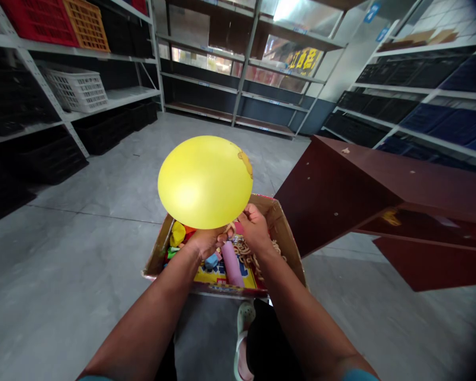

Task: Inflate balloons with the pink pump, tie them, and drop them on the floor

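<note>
A large inflated yellow balloon with a small printed figure on its right side hovers over an open cardboard box. Beneath it, my left hand is closed around the balloon's neck, which is mostly hidden. My right hand is closed in a pinch just beside, at the balloon's lower right edge. A beige band shows between the two hands, and my right fingers appear to grip it. Inside the box lie a pink-purple cylinder, limp balloons and several beige bands.
Brown panelled furniture lies close on the right. Metal shelves line the back, with crates on the left shelving, including a white basket. Dark bins fill the right shelves. My shoe is just below the box.
</note>
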A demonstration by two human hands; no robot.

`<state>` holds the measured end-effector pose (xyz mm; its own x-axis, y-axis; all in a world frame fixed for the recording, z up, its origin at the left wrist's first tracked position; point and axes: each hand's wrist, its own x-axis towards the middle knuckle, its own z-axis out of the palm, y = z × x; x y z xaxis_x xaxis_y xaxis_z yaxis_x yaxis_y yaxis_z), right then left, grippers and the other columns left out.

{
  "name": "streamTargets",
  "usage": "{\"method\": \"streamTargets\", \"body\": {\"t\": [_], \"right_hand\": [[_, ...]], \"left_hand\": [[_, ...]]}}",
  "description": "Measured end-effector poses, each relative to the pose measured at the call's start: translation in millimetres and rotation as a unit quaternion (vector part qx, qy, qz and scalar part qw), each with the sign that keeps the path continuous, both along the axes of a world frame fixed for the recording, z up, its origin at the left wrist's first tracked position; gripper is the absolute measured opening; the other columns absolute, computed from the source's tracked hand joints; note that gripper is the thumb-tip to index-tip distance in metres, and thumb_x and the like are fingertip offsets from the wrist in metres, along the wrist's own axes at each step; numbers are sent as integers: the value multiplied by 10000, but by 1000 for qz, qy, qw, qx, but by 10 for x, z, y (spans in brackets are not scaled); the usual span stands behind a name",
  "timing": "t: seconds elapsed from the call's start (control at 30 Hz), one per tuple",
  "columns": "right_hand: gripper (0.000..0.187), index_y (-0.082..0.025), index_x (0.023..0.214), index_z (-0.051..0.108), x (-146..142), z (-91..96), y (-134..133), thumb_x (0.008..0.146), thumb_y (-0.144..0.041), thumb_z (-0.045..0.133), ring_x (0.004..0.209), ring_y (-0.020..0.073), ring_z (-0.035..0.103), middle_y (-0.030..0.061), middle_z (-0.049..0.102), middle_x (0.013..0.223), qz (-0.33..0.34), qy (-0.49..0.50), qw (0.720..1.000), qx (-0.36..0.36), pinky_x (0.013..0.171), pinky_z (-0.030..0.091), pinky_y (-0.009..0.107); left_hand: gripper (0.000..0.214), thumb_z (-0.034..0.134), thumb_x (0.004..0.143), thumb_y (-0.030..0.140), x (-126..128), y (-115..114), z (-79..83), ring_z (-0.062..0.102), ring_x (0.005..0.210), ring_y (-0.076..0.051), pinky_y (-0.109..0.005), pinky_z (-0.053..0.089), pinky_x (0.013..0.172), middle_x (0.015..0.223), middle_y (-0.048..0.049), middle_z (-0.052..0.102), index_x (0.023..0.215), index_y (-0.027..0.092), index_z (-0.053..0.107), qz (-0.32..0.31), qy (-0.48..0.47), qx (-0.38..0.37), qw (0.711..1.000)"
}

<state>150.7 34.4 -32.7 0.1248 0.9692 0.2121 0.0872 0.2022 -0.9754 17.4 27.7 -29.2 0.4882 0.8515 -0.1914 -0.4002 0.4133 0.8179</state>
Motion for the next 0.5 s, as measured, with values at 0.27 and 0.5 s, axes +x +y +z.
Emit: {"method": "streamTargets", "body": {"t": [0.27,0.5], "right_hand": [[133,-198,746,520,-25,-80,99,768,-322,564,543,93,447,-48,533,648,-66,4,998,-8,519,382,205],[184,-193,878,552,-44,-115,103,719,-285,553,627,118,517,-16,610,752,-63,36,997,-18,584,437,231]], "left_hand": [[304,711,682,349,-20,-39,-38,242,389,18,-143,121,364,583,26,478,712,118,516,-58,-44,12,997],[315,728,671,371,28,-79,-85,249,387,3,-177,180,379,551,35,469,744,129,541,-69,-33,8,997]]}}
